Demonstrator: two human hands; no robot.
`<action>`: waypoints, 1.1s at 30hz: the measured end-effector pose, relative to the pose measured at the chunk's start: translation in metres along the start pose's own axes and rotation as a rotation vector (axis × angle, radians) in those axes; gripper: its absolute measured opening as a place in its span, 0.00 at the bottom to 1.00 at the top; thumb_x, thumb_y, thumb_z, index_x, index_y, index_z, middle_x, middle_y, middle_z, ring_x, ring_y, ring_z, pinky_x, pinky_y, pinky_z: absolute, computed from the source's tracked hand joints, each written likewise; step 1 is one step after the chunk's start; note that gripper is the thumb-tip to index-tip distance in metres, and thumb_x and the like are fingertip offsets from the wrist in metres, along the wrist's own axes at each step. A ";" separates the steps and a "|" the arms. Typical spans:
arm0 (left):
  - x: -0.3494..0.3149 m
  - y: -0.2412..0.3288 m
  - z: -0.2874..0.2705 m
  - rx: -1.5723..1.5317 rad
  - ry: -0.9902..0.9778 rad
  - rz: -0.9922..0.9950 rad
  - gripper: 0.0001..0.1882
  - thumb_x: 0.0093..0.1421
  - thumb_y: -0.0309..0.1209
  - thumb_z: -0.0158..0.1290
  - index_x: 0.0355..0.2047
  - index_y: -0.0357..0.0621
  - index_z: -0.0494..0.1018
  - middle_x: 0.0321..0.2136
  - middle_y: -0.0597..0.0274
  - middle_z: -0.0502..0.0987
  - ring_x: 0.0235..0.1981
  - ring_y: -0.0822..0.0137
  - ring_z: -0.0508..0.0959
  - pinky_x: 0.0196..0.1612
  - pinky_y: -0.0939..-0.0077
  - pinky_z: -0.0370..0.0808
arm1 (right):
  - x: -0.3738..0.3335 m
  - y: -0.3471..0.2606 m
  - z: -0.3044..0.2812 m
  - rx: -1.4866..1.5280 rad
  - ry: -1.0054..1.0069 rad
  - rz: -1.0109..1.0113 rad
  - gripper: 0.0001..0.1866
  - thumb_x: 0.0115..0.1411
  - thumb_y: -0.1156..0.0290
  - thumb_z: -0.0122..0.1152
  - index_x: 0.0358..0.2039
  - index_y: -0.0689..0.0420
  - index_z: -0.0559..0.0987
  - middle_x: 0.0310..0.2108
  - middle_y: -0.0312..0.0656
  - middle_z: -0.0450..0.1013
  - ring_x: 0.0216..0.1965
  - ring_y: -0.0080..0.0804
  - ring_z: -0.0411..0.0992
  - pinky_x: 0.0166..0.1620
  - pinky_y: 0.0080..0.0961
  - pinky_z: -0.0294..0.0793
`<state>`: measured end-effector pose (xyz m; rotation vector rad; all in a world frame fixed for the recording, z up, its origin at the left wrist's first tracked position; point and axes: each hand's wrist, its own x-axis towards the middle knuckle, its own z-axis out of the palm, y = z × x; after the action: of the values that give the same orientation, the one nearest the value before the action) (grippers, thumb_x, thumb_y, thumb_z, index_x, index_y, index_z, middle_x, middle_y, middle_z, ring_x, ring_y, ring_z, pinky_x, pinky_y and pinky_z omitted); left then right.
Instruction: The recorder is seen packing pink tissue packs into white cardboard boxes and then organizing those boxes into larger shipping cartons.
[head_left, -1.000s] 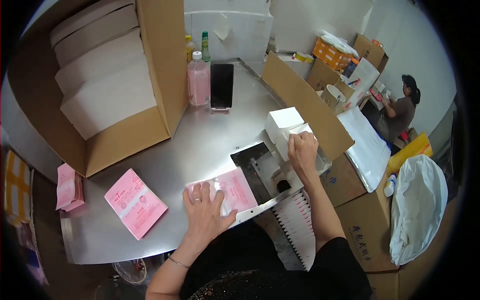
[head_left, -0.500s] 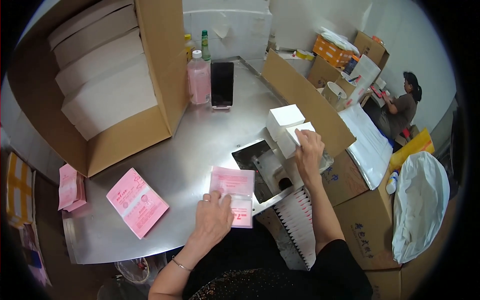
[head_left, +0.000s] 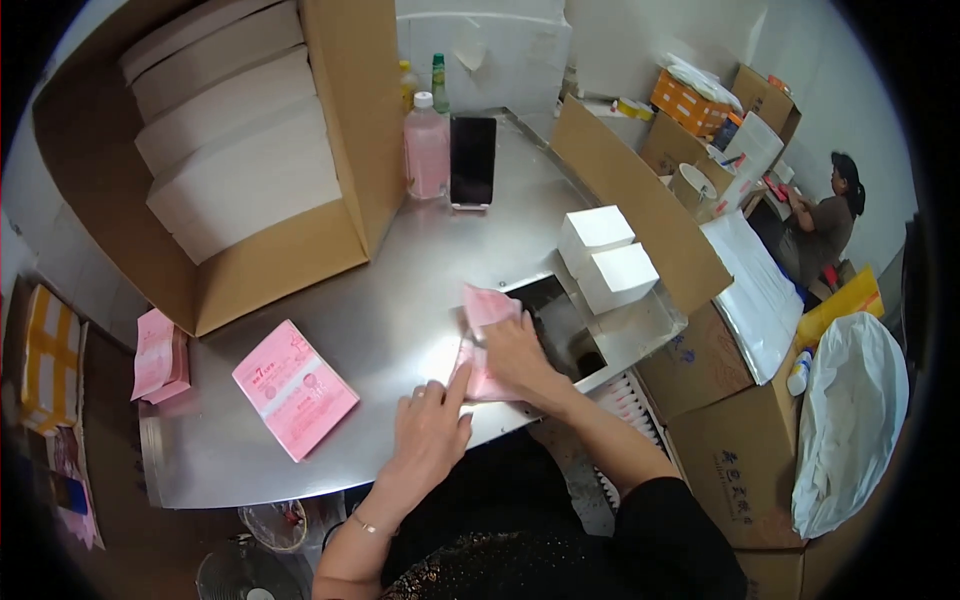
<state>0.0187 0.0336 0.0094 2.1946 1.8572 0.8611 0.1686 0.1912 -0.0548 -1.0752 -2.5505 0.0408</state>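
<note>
While my right hand (head_left: 520, 358) lies over a pink packet (head_left: 490, 305) beside the dark opening (head_left: 548, 297) in the steel surface (head_left: 400, 285), its fingertips too hidden to tell whether they grip, my left hand (head_left: 430, 425) is loosely spread, grasping nothing, its index finger at the packet's near left edge. Two white blocks (head_left: 620, 274) stand beyond the opening, a pink stack (head_left: 297, 390) lies to my left, and farther back a phone (head_left: 473, 160) leans beside a pink bottle (head_left: 427, 152).

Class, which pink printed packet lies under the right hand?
The pink printed packet bordering the dark opening in the metal table: the right hand partly covers it; no hand touches the pink packets farther left.
</note>
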 end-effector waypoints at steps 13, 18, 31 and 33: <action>-0.059 -0.071 -0.083 0.339 0.552 -0.326 0.14 0.46 0.20 0.56 0.36 0.44 0.72 0.39 0.48 0.71 0.46 0.47 0.71 0.54 0.53 0.65 | -0.012 0.057 -0.130 -0.220 0.502 0.057 0.08 0.60 0.71 0.59 0.39 0.59 0.78 0.30 0.46 0.75 0.37 0.45 0.75 0.40 0.41 0.70; -0.058 -0.091 -0.078 0.476 0.339 -0.406 0.16 0.48 0.20 0.55 0.39 0.44 0.70 0.37 0.50 0.71 0.46 0.47 0.70 0.59 0.49 0.59 | -0.018 0.105 -0.096 -0.420 0.411 0.290 0.08 0.60 0.68 0.60 0.32 0.61 0.79 0.31 0.46 0.70 0.41 0.44 0.69 0.48 0.46 0.66; 0.001 -0.032 0.005 0.124 0.182 0.026 0.08 0.55 0.21 0.56 0.36 0.41 0.71 0.33 0.52 0.69 0.36 0.51 0.69 0.42 0.58 0.65 | -0.013 0.105 -0.104 -0.301 0.448 0.333 0.06 0.57 0.70 0.61 0.32 0.59 0.80 0.33 0.44 0.70 0.40 0.43 0.69 0.45 0.44 0.65; -0.001 -0.033 0.012 0.059 0.170 0.010 0.08 0.55 0.22 0.57 0.36 0.40 0.72 0.34 0.51 0.68 0.36 0.50 0.69 0.42 0.56 0.66 | -0.018 0.103 -0.105 -0.294 0.455 0.299 0.05 0.56 0.72 0.61 0.32 0.59 0.80 0.33 0.44 0.71 0.39 0.43 0.69 0.45 0.44 0.65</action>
<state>-0.0042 0.0432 -0.0159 2.2299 1.9723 1.0381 0.2878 0.2395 0.0199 -1.3832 -2.0135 -0.4600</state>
